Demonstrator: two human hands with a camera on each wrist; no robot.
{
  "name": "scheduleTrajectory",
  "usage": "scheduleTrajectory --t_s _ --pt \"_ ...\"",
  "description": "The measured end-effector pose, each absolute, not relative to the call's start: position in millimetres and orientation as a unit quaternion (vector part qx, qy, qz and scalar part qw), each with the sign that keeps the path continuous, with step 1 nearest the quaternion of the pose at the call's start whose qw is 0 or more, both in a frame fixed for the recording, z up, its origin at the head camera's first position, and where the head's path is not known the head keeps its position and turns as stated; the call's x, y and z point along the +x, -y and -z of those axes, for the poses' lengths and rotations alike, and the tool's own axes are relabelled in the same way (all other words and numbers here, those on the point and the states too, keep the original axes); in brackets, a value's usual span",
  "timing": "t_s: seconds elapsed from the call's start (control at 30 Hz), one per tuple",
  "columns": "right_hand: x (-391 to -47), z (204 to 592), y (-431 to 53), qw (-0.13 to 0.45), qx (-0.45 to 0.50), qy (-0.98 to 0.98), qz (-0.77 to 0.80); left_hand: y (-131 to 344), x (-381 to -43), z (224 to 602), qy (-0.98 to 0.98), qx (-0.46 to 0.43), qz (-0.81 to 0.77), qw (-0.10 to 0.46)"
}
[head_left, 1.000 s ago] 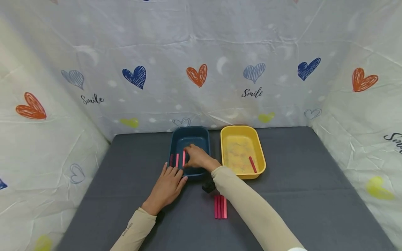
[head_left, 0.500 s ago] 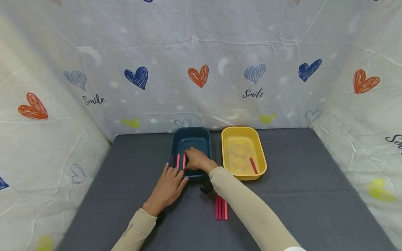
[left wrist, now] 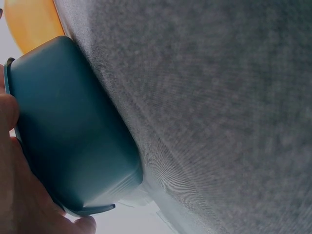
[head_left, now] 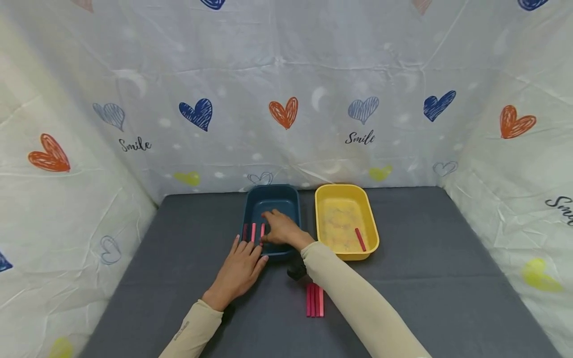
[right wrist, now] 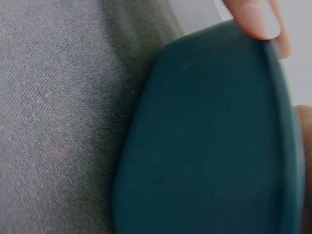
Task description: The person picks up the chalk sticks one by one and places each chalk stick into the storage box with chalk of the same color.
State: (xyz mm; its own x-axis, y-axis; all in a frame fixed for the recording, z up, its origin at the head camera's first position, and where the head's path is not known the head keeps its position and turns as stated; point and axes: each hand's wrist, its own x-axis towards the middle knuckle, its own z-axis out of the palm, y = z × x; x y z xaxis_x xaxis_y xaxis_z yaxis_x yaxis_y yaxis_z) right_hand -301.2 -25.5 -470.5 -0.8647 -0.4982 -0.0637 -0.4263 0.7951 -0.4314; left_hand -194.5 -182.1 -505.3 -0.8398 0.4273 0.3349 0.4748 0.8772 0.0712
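In the head view my left hand (head_left: 239, 268) lies over the front left rim of a dark blue tray (head_left: 294, 199), fingers extended. The left wrist view has its thumb against the outside of this blue tray (left wrist: 73, 122). Inside, side by side at the left, are a dark maroon stick (head_left: 244, 232), a pink stick (head_left: 253, 232) and another pink stick (head_left: 262, 229). My right hand (head_left: 283, 229) reaches in over the tray, thumb and forefinger spread beside that last stick; the forefinger stands clear of its far end. My left fingers hide the sticks' near ends.
To the right stands a yellow tray (head_left: 337, 214) with one dark red stick (head_left: 360, 239) in it. Several red and pink sticks (head_left: 314, 301) lie in a row on the grey table (head_left: 425, 278), near my right forearm. A patterned white curtain (head_left: 241, 74) rises behind.
My right forefinger has come away from the far end of the right-hand pink stick, which stays in the blue tray. The left hand keeps its place on the rim.
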Motion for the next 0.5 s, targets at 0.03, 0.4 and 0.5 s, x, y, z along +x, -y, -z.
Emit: scheduleTrajectory --t_s 0.03,0.4,0.5 --pt "-300 469 24 0.082 -0.246 -0.942 0.215 182 -194 505 0.956 -0.235 0.074 0.157" --pt "-283 456 12 0.036 -0.258 -0.929 0.263 183 -194 505 0.955 -0.239 0.073 0.157" --pt "-277 452 9 0.025 -0.264 -0.928 0.263 183 -194 505 0.955 -0.239 0.069 0.158"
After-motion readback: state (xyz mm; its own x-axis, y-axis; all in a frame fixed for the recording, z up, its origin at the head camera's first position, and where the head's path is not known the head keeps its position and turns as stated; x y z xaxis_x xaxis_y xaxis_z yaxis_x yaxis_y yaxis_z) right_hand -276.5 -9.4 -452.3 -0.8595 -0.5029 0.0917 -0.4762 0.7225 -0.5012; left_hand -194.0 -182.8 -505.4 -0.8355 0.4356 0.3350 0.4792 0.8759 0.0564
